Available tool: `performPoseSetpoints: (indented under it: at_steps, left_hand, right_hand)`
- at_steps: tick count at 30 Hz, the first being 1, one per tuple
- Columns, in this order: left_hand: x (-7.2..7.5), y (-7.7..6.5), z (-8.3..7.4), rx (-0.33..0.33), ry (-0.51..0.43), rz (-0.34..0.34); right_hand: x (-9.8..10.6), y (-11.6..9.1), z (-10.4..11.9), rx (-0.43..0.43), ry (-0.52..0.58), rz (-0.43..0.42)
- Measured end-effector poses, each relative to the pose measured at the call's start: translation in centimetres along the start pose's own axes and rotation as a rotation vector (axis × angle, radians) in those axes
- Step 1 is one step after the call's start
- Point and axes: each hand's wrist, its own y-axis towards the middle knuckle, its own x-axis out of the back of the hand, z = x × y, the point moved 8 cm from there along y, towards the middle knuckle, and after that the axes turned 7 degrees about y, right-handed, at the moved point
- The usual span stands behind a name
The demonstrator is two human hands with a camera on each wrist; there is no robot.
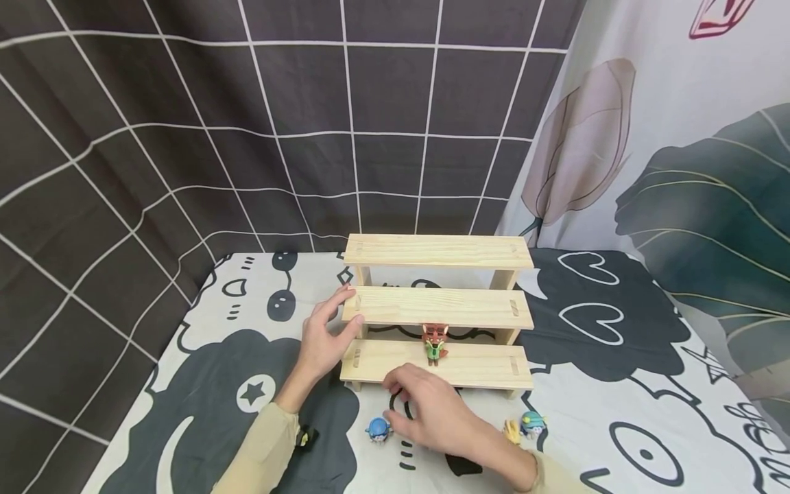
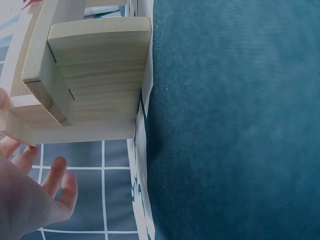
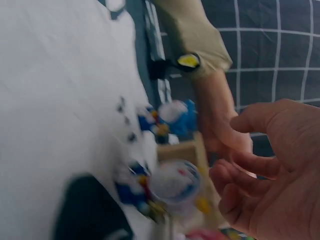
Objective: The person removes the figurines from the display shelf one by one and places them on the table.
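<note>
A three-tier wooden stand [image 1: 438, 304] of pale boards rises in steps on the patterned cloth. My left hand [image 1: 326, 334] holds the left end of its middle board, thumb near the front corner; the left wrist view shows some of that hand's fingers [image 2: 67, 190] free of the wood. On the lowest board, a fox figurine [image 1: 435, 344] in green stands upright. Just in front of that board hovers my right hand [image 1: 435, 413], fingers loosely bent and nothing in them. A blue figurine [image 1: 378, 429] lies on the cloth beside its thumb.
Right of my right wrist sit a yellow figurine [image 1: 511, 431] and a teal-and-yellow figurine [image 1: 533, 424]. The cloth [image 1: 586, 418] carries black-and-white cartoon prints. Behind the stand hangs a dark grid curtain [image 1: 395, 165], with a leaf-print curtain [image 1: 574, 151] at the right.
</note>
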Motion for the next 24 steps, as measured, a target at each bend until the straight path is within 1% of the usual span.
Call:
performPoseSetpoints:
  at_steps: [7,12,15,19,24]
  left_hand:
    - [0.0,0.0,0.0,-0.008,0.001,-0.001]
    - [0.0,0.0,0.0,-0.011,0.002,-0.002]
    - [0.1,0.0,0.0,-0.010,0.004,-0.004]
    - [0.2,0.0,0.0,-0.008,0.004,-0.005]
    - [0.2,0.0,0.0,-0.007,-0.003,-0.008]
  right_hand:
    - [4.5,-0.4,0.1,0.078,0.004,-0.286]
    - [6.9,-0.9,-0.3,0.120,-0.002,-0.445]
    - [7.8,-1.3,-0.7,0.125,0.009,-0.507]
    - [8.5,-1.9,-1.4,0.103,0.012,-0.573]
    - [9.2,-2.4,-2.4,0.069,0.004,-0.621]
